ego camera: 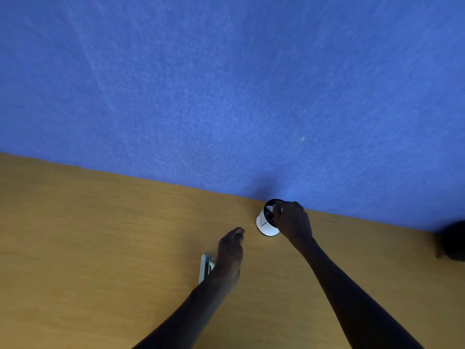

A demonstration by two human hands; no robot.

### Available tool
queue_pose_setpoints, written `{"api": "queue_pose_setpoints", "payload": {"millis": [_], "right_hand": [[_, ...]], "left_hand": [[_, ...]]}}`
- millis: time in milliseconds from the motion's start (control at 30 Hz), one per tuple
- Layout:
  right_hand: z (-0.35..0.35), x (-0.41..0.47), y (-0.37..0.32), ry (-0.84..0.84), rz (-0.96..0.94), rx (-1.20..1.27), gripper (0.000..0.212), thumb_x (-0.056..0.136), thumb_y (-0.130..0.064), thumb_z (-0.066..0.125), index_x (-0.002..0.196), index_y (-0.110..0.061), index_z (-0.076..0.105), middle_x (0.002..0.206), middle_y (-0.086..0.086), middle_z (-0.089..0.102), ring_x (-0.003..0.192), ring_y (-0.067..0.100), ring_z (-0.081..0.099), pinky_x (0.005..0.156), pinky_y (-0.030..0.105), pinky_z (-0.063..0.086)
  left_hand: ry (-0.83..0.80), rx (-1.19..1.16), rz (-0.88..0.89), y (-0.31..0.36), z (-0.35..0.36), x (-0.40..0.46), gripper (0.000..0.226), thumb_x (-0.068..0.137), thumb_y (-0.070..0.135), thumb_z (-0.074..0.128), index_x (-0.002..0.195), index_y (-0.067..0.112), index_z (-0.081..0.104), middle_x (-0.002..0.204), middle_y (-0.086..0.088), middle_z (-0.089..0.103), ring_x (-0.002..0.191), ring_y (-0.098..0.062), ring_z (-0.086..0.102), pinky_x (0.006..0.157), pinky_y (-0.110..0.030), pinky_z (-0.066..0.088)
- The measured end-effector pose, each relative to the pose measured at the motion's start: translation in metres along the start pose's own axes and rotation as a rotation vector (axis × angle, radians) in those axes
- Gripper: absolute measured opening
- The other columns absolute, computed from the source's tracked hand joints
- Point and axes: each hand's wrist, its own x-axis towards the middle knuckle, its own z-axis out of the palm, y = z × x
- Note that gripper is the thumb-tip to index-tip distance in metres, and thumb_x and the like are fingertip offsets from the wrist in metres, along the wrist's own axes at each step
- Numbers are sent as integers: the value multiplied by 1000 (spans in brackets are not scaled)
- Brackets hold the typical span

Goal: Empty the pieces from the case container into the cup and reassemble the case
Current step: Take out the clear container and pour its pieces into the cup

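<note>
2 hands are working over the table (100, 235), well apart from each other. On the left, a pale part of the case (204, 267) is lying flat on the wood, and the left hand (230, 253) is hovering just over its right edge, fingers loosely extended and closing on nothing I can make out. To the right, the cup (264, 224) is standing close to the blue wall (226, 84), and the right hand (292, 219) is curling over its rim, holding something small and pale at the mouth; whether that is the container or a loose piece, I cannot tell.

The cup is looking light, and the hand is pressing at its rim, so a nudge could be tipping it and spilling pieces. Tipping too fast could be sending pieces past the rim. The case part under the left wrist could be getting swept aside.
</note>
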Motion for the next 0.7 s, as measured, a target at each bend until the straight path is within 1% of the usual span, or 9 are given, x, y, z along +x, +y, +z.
{"api": "queue_pose_setpoints", "payload": {"millis": [67, 133, 200, 267, 333, 400, 467, 533, 700], "right_hand": [[-7, 2, 0, 24, 65, 60, 40, 100, -28, 45, 75, 0, 58, 76, 17, 62, 81, 38, 66, 62, 31, 40], [-14, 7, 4, -26, 201, 191, 41, 101, -31, 41, 88, 2, 62, 87, 21, 64, 90, 38, 65, 70, 36, 46], [-20, 12, 10, -76, 389, 487, 38, 98, -31, 44, 98, 2, 63, 97, 24, 65, 84, 36, 65, 78, 41, 56], [-24, 11, 16, -77, 553, 793, 30, 95, -26, 49, 93, 1, 61, 90, 25, 65, 65, 33, 62, 60, 37, 54], [-24, 8, 23, -100, 643, 1029, 27, 94, -23, 52, 98, 3, 60, 87, 27, 64, 59, 33, 59, 53, 34, 45], [-22, 3, 29, -140, 667, 1213, 31, 94, -21, 52, 109, 5, 59, 93, 28, 63, 59, 33, 58, 49, 32, 45], [-21, -2, 32, -155, 672, 1294, 36, 96, -22, 53, 116, 8, 58, 100, 30, 62, 60, 33, 58, 44, 30, 46], [-19, -6, 32, -155, 675, 1360, 38, 97, -23, 54, 119, 8, 56, 105, 30, 60, 65, 33, 59, 45, 30, 48], [-22, -15, 32, -191, 685, 1599, 22, 96, -19, 56, 106, 1, 57, 113, 25, 58, 81, 35, 62, 53, 37, 54]], "left_hand": [[-10, 28, 21, 2, -1, -2, 19, 99, 15, 48, 103, 22, 65, 131, -6, 62, 119, -16, 55, 114, -45, 35], [-19, 27, 18, 1, 0, -2, 21, 98, 16, 47, 102, 22, 66, 132, -5, 62, 120, -15, 54, 115, -45, 34], [-38, 10, 33, -1, 1, -4, 22, 99, 15, 46, 106, 22, 66, 134, -6, 60, 121, -15, 53, 116, -44, 32], [-57, -18, 29, -2, 3, -7, 24, 99, 14, 46, 115, 15, 64, 137, -8, 59, 124, -16, 52, 117, -44, 31], [-54, -26, 25, -2, 5, -7, 28, 99, 15, 46, 122, 10, 62, 138, -9, 58, 128, -18, 52, 117, -43, 31], [-56, -28, 29, 0, 7, -7, 27, 100, 15, 46, 121, 10, 62, 137, -9, 59, 129, -18, 52, 116, -42, 33], [-62, -31, 42, 1, 7, -10, 27, 99, 14, 46, 120, 10, 63, 135, -9, 60, 127, -18, 53, 115, -40, 35], [-64, -31, 45, 2, 6, -12, 29, 100, 14, 46, 123, 8, 61, 136, -9, 60, 128, -17, 53, 115, -40, 35], [-63, -58, 39, 4, 5, -19, 26, 100, 11, 46, 120, 9, 62, 135, -10, 61, 126, -18, 54, 112, -36, 37]]}}
